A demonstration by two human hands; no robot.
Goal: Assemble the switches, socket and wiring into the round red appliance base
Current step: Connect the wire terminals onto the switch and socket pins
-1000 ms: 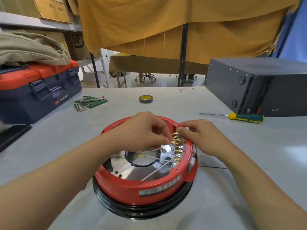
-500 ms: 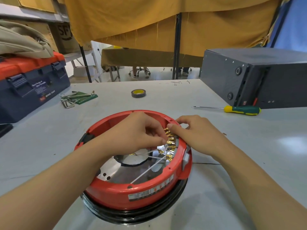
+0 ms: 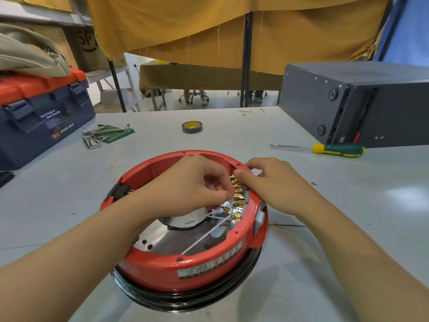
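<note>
grey table with red base, tape roll, screwdriver, hex keys, toolbox, dark case

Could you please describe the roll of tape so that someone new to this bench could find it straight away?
Start at the round red appliance base in the middle of the grey table and look straight past it toward the far edge. The roll of tape lies flat there alone: a small dark ring with a yellow core, unlike the long screwdriver at right.
</note>
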